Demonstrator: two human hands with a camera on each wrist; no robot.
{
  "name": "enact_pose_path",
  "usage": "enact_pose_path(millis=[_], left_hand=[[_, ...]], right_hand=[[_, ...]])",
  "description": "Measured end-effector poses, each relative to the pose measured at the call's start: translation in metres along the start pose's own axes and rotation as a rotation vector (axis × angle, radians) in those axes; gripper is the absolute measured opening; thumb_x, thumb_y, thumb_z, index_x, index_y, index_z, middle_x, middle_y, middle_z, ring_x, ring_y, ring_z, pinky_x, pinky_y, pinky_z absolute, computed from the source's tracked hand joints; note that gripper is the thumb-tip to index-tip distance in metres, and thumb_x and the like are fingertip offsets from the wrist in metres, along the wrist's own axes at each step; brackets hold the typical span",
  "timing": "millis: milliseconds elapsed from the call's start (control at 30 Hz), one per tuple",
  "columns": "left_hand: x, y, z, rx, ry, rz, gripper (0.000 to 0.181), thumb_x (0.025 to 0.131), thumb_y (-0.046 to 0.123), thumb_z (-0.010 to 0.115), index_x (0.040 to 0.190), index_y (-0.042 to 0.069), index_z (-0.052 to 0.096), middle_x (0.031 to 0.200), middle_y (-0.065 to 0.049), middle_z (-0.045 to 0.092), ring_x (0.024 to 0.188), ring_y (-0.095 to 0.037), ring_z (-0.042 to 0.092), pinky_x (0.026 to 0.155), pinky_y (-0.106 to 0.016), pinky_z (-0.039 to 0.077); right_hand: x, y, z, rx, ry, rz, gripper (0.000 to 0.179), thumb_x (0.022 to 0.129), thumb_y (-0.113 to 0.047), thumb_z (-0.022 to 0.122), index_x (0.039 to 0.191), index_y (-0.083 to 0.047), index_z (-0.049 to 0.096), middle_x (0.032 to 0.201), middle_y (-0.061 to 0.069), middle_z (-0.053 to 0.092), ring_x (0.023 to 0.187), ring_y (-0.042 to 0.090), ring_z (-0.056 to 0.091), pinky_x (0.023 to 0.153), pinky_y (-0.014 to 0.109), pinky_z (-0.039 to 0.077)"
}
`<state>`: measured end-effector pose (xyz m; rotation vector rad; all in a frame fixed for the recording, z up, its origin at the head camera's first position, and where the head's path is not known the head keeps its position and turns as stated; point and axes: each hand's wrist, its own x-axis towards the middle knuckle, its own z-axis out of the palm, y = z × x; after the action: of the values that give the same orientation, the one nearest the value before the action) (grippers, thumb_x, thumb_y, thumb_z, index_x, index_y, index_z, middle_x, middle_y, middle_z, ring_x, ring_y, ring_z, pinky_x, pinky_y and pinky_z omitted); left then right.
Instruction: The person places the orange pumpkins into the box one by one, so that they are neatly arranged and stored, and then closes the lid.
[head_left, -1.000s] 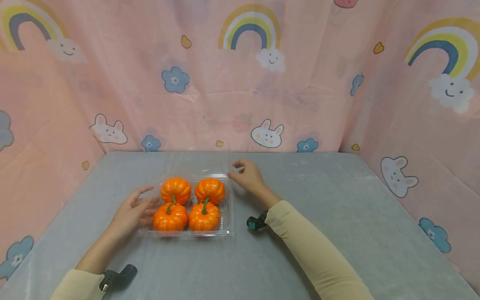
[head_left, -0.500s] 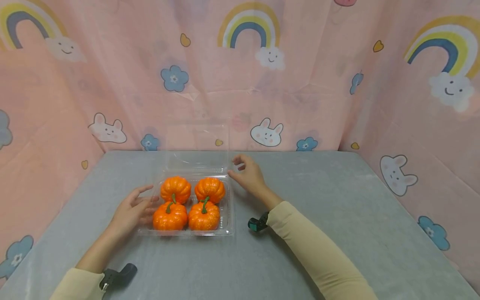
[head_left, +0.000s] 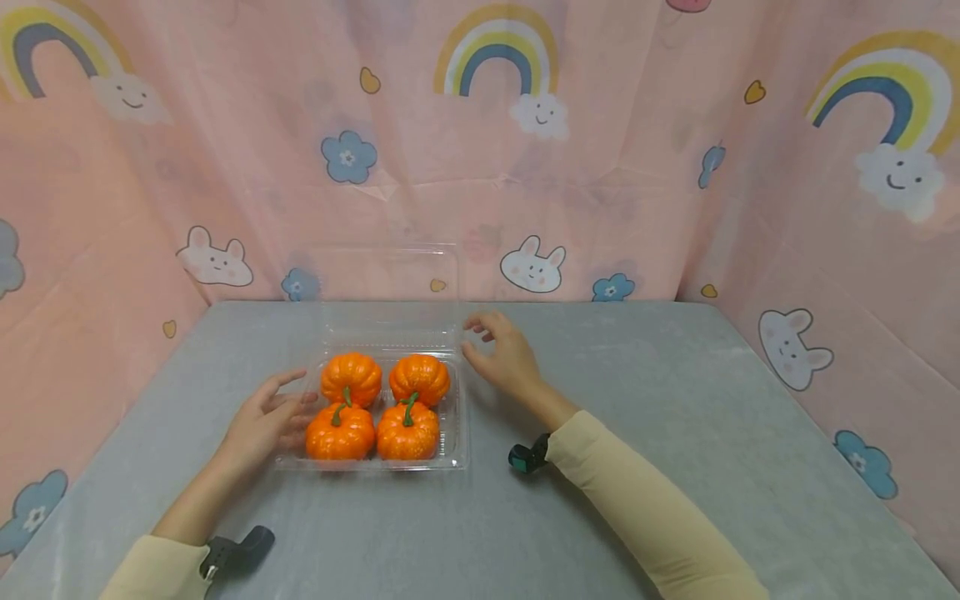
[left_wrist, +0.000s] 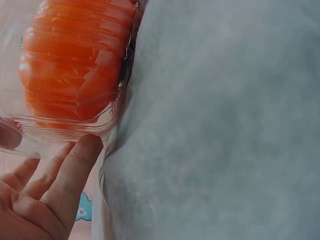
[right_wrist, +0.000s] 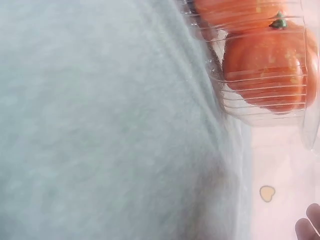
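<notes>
A clear plastic clamshell box (head_left: 454,446) sits on the table, its hinged lid (head_left: 390,323) standing raised at the back. Several small orange pumpkins (head_left: 408,434) with green stems fill it in two rows. My left hand (head_left: 262,427) is at the box's left side; in the left wrist view its extended fingers (left_wrist: 75,167) touch the ribbed wall beside a pumpkin (left_wrist: 75,65). Just right of the lid's lower corner, my right hand (head_left: 508,357) is held with relaxed, slightly bent fingers and nothing in them. Only two of its fingertips (right_wrist: 306,229) show in the right wrist view.
The grey-covered table (head_left: 675,433) reaches back to a pink curtain (head_left: 615,167) printed with rainbows, rabbits and flowers, which also hangs along both sides. A dark band (head_left: 529,454) is on the right wrist, and another (head_left: 236,550) on the left.
The lid has swung upward at the back of the box, its top edge now higher against the curtain. My right hand has drawn slightly right, away from it. The left hand has stayed still.
</notes>
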<state>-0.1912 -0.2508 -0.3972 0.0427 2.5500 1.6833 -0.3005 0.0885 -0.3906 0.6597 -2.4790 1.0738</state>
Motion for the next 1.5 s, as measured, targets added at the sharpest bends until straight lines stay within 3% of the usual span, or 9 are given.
enact_pose_path(millis=[200, 367, 500, 700, 933, 1067, 1233, 1500], left_hand=[[0.000, 0.001, 0.000, -0.023, -0.013, 0.008, 0.054, 0.102, 0.022, 0.042, 0.151, 0.007, 0.024, 0.138, -0.031, 0.049, 0.096, -0.012, 0.068, 0.075, -0.031, 0.060], [0.001, 0.000, 0.000, -0.041, -0.016, 0.008, 0.055, 0.101, 0.018, 0.042, 0.151, 0.007, 0.023, 0.139, -0.031, 0.047, 0.097, -0.013, 0.068, 0.075, -0.032, 0.060], [-0.001, -0.001, 0.000, -0.035, -0.007, 0.003, 0.056, 0.103, 0.026, 0.041, 0.151, 0.005, 0.022, 0.141, -0.031, 0.046, 0.097, -0.014, 0.068, 0.077, -0.032, 0.060], [-0.009, 0.000, -0.005, -0.033, 0.014, -0.021, 0.060, 0.103, 0.038, 0.038, 0.151, 0.004, 0.022, 0.141, -0.031, 0.045, 0.097, -0.012, 0.069, 0.079, -0.032, 0.059], [-0.023, 0.003, -0.013, 0.022, 0.032, 0.036, 0.055, 0.106, 0.037, 0.026, 0.148, 0.001, 0.028, 0.136, -0.033, 0.050, 0.087, -0.003, 0.069, 0.072, -0.030, 0.060], [-0.031, 0.004, -0.015, 0.034, 0.024, 0.035, 0.057, 0.106, 0.037, 0.024, 0.148, -0.001, 0.027, 0.135, -0.034, 0.050, 0.085, -0.002, 0.068, 0.068, -0.030, 0.059], [-0.042, 0.005, -0.015, 0.037, 0.009, 0.022, 0.052, 0.106, 0.035, 0.027, 0.146, 0.002, 0.033, 0.132, -0.031, 0.053, 0.086, -0.009, 0.069, 0.068, -0.032, 0.059], [-0.053, -0.001, -0.012, 0.108, -0.004, 0.047, 0.046, 0.101, 0.019, 0.045, 0.145, 0.005, 0.036, 0.126, -0.027, 0.059, 0.086, -0.008, 0.067, 0.066, -0.031, 0.058]], right_hand=[[-0.009, 0.000, -0.008, -0.027, -0.028, -0.017, 0.025, 0.088, -0.023, 0.064, 0.110, -0.011, 0.067, 0.107, 0.015, 0.064, 0.094, 0.031, 0.061, 0.080, 0.045, 0.055], [-0.018, -0.002, -0.014, -0.078, -0.062, -0.030, 0.029, 0.089, -0.027, 0.064, 0.114, -0.015, 0.068, 0.108, 0.012, 0.064, 0.093, 0.030, 0.060, 0.074, 0.036, 0.054], [-0.025, -0.004, -0.017, -0.094, -0.095, -0.030, 0.030, 0.089, -0.027, 0.063, 0.117, -0.015, 0.068, 0.109, 0.011, 0.064, 0.092, 0.027, 0.058, 0.074, 0.034, 0.052], [-0.034, -0.007, -0.019, -0.116, -0.127, -0.031, 0.031, 0.091, -0.029, 0.062, 0.118, -0.016, 0.067, 0.107, 0.010, 0.063, 0.094, 0.028, 0.060, 0.077, 0.037, 0.055], [-0.042, -0.012, -0.024, -0.143, -0.200, -0.005, 0.032, 0.093, -0.030, 0.060, 0.123, -0.020, 0.065, 0.113, 0.009, 0.063, 0.097, 0.028, 0.062, 0.079, 0.040, 0.055], [-0.045, -0.014, -0.025, -0.166, -0.252, 0.011, 0.034, 0.094, -0.031, 0.060, 0.126, -0.022, 0.063, 0.116, 0.009, 0.063, 0.100, 0.027, 0.062, 0.082, 0.042, 0.055], [-0.048, -0.013, -0.025, -0.219, -0.311, 0.012, 0.037, 0.096, -0.037, 0.056, 0.130, -0.024, 0.060, 0.115, 0.007, 0.064, 0.103, 0.022, 0.060, 0.085, 0.040, 0.053], [-0.056, -0.017, -0.028, -0.214, -0.347, 0.022, 0.041, 0.095, -0.039, 0.055, 0.134, -0.024, 0.057, 0.119, 0.005, 0.064, 0.106, 0.023, 0.060, 0.086, 0.041, 0.053]])
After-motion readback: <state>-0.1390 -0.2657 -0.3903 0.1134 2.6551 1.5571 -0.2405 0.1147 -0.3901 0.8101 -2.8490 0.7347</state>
